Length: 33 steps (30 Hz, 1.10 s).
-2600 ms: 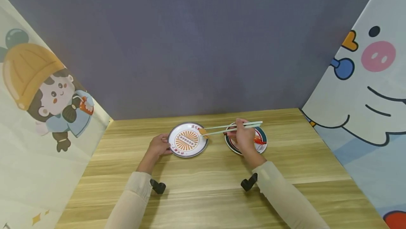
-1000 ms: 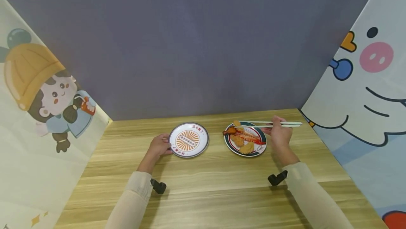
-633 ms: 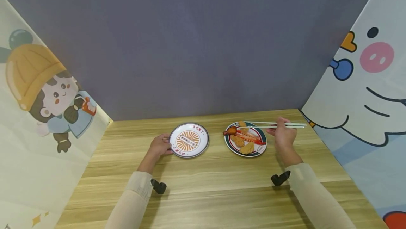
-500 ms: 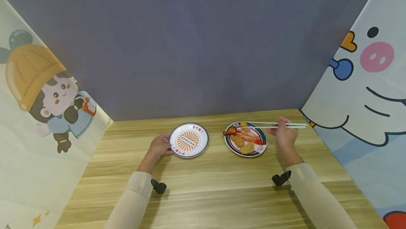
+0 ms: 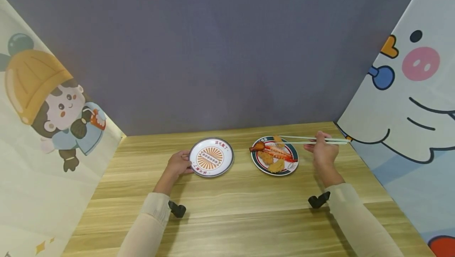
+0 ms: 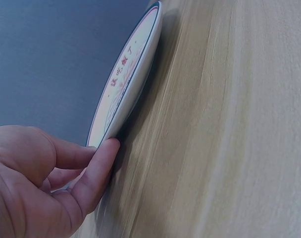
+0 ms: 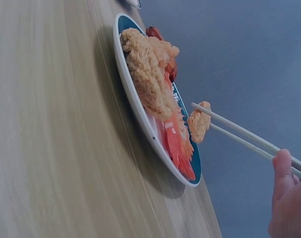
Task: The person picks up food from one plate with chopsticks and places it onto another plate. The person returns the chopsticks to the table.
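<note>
My left hand [image 5: 177, 163] pinches the left rim of a white plate [image 5: 223, 163] with an orange sunburst print and red characters. No food lies on that plate. My right hand [image 5: 326, 156] holds a pair of pale chopsticks [image 7: 239, 129], their tips pointing left. Between the tips is a small golden fried piece [image 7: 199, 123], raised over the far side of a second plate with a dark green rim [image 5: 256, 162]. That plate carries a drumstick [image 5: 258, 146], red prawn-like food [image 5: 279, 154] and crumbed fried pieces [image 5: 276, 166].
Both plates stand side by side on a wood-grain table [image 5: 227, 213]. A grey-blue wall [image 5: 227, 51] rises behind it. Cartoon-printed panels [image 5: 401, 118] flank the table on both sides. A black wrist camera mount [image 5: 318, 200] sits at each cuff.
My right hand has gone from the sunburst plate back to the green-rimmed plate, then slid slightly further right, the chopsticks carrying the fried piece along. My left hand has stayed on its plate.
</note>
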Each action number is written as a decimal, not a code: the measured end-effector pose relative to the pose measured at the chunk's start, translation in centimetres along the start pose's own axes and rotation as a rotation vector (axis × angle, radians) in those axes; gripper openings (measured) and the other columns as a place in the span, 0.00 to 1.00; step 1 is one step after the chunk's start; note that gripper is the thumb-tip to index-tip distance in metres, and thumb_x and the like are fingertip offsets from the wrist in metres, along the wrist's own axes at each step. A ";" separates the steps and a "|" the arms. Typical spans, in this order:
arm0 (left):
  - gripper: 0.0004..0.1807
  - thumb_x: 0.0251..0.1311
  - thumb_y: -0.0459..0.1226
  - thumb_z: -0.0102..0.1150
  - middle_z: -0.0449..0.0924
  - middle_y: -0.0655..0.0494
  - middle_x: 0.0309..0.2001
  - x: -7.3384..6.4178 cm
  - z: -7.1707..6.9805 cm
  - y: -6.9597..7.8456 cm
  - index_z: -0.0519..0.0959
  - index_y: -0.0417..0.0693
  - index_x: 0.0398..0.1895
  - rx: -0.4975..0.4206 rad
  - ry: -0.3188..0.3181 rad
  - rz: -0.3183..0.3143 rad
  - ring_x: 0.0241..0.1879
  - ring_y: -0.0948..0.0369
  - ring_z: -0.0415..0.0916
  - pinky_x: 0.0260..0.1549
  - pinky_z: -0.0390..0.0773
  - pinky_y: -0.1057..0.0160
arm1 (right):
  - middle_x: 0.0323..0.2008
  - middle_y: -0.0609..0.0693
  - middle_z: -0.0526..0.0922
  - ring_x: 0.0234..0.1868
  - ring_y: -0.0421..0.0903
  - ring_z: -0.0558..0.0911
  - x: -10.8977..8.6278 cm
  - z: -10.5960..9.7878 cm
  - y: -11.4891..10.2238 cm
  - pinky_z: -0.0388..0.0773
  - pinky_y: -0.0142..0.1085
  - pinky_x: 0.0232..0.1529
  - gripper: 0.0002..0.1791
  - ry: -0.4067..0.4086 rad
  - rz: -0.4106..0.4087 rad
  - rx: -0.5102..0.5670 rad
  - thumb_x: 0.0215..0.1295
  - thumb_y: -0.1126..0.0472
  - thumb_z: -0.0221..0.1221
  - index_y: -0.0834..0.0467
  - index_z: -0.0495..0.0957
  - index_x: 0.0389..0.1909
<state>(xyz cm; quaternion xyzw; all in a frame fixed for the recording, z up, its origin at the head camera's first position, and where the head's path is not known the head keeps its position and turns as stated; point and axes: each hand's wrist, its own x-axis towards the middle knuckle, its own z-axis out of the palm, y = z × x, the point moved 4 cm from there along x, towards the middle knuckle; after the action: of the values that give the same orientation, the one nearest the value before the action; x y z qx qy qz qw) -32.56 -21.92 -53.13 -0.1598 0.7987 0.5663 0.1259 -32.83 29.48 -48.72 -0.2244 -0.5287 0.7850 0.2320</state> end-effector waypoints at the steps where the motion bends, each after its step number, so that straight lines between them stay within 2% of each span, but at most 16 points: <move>1: 0.32 0.65 0.22 0.53 0.71 0.36 0.58 0.0 0.0 0.0 0.67 0.42 0.73 -0.002 -0.001 -0.001 0.35 0.58 0.81 0.38 0.93 0.62 | 0.20 0.50 0.83 0.15 0.44 0.85 0.1 -0.1 0.0 0.88 0.35 0.18 0.07 -0.001 0.004 0.002 0.76 0.58 0.55 0.58 0.72 0.39; 15: 0.30 0.67 0.23 0.52 0.72 0.36 0.57 0.1 -0.1 -0.5 0.67 0.40 0.73 -0.003 -0.002 0.003 0.33 0.59 0.81 0.37 0.92 0.63 | 0.19 0.51 0.84 0.15 0.45 0.85 -0.4 -0.6 0.1 0.87 0.35 0.15 0.09 0.017 0.045 0.024 0.77 0.58 0.53 0.61 0.72 0.43; 21: 0.30 0.67 0.23 0.52 0.72 0.37 0.57 0.3 -0.1 -0.5 0.67 0.40 0.73 -0.013 -0.002 -0.002 0.34 0.59 0.81 0.38 0.92 0.63 | 0.19 0.52 0.84 0.15 0.47 0.86 -1.2 0.0 0.2 0.87 0.36 0.15 0.06 -0.021 0.031 0.038 0.75 0.63 0.52 0.60 0.72 0.37; 28: 0.30 0.67 0.23 0.52 0.72 0.37 0.55 0.3 -0.2 -0.4 0.67 0.40 0.73 -0.015 0.000 -0.001 0.35 0.58 0.80 0.38 0.92 0.63 | 0.18 0.49 0.83 0.16 0.46 0.86 -2.5 1.3 -0.1 0.88 0.35 0.16 0.06 -0.072 0.013 0.027 0.75 0.64 0.52 0.62 0.72 0.37; 33: 0.30 0.67 0.23 0.52 0.71 0.39 0.54 0.2 -0.2 -0.3 0.67 0.40 0.72 -0.019 0.000 0.003 0.35 0.59 0.81 0.38 0.93 0.63 | 0.20 0.49 0.82 0.15 0.43 0.85 -3.7 2.2 -0.3 0.88 0.33 0.18 0.07 -0.142 -0.007 0.000 0.76 0.63 0.52 0.63 0.70 0.37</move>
<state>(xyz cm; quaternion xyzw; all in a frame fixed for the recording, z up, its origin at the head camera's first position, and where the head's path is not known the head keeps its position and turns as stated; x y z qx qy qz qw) -32.58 -22.25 -53.40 -0.1598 0.7936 0.5739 0.1235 -31.17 25.77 -47.27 -0.1661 -0.5447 0.7982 0.1968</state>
